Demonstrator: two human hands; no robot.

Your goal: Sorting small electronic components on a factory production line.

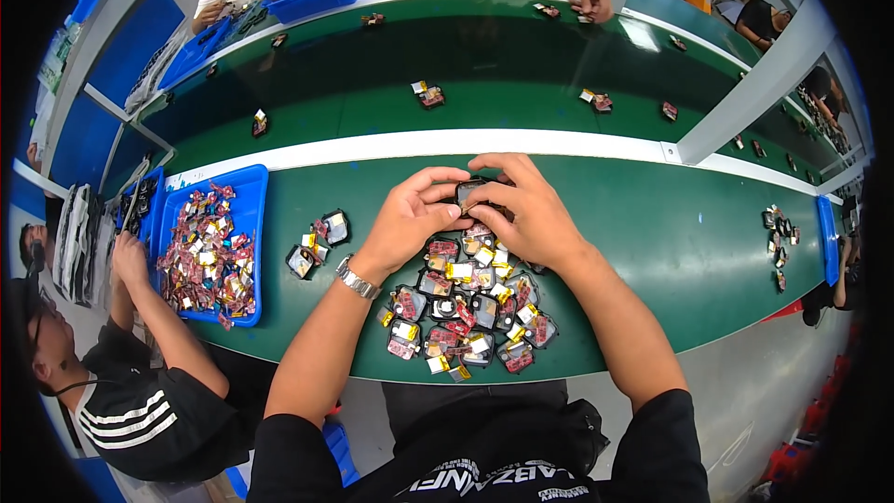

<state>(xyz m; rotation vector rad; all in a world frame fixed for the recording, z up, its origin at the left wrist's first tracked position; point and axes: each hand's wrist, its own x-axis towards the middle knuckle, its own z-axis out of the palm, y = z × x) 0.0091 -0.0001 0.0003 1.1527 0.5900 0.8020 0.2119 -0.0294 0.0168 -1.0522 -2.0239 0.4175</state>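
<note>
Both my hands close in on one small black device housing (472, 192) above the far end of a pile. My left hand (421, 205), with a metal watch on its wrist, pinches the housing from the left side. From the right, my right hand (523, 210) grips it with thumb and curled fingers, which hide much of it. Below them on the green table lies a pile of similar black housings (484, 310) with red circuit boards and silver battery cells with yellow tape. A few more housings (317, 242) lie left of my left forearm.
A blue bin (261, 251) of red boards and batteries stands at left, beside a co-worker in a black shirt (140, 410). Beyond a white rail (447, 142), a green belt (345, 93) carries scattered units. Others work across it. More units (780, 237) lie far right.
</note>
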